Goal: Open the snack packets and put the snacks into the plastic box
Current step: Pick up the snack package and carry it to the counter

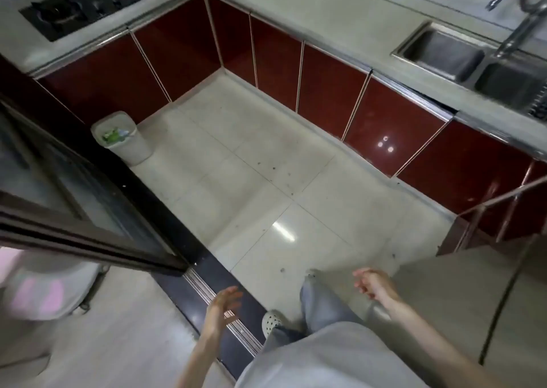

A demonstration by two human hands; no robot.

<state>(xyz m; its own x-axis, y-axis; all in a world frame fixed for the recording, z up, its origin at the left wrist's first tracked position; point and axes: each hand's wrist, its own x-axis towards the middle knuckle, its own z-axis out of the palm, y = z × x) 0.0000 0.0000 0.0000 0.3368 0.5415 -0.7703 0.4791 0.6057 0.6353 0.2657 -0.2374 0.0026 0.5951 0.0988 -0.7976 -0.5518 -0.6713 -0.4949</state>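
I stand at the doorway of a kitchen and look down at the tiled floor. My left hand (223,306) hangs over the dark door threshold with its fingers relaxed and holds nothing. My right hand (373,282) hangs at my right side above the floor, fingers loosely curled, also holding nothing. No snack packet and no plastic box show in the head view. A white waste bin (125,139) by the left cabinets holds green and white wrappers.
Red cabinet doors (328,92) run under an L-shaped pale counter with a gas hob (88,3) at the left and a steel sink (473,59) at the right. A dark sliding door (74,198) stands at the left, a grey appliance (479,293) at the right.
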